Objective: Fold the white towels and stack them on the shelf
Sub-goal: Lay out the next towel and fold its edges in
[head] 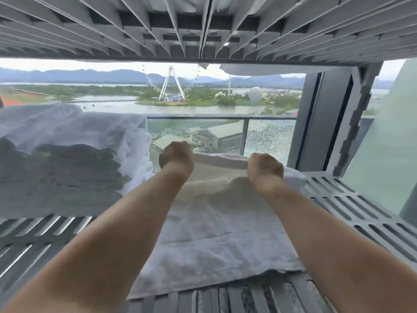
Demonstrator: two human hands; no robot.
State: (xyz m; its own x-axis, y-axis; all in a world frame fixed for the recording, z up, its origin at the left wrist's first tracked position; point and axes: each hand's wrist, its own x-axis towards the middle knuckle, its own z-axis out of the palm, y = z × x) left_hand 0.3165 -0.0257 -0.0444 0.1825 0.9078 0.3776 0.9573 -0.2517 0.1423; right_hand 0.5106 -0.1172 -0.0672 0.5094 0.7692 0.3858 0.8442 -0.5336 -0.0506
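A white towel point(216, 240) lies flat on the grey slatted shelf point(352, 206), stretching from the near edge toward the back. My left hand point(177, 158) and my right hand point(265, 169) both reach deep into the shelf and grip the towel's far edge, lifted slightly off the slats. A pile of folded white towels point(74, 152) stands on the same shelf at the left, beside my left forearm.
Another slatted shelf point(203, 26) hangs close above my hands, with white cloth showing through it. A grey upright post point(352, 123) stands at the back right. Behind the shelf is a window and a balcony rail point(225, 117).
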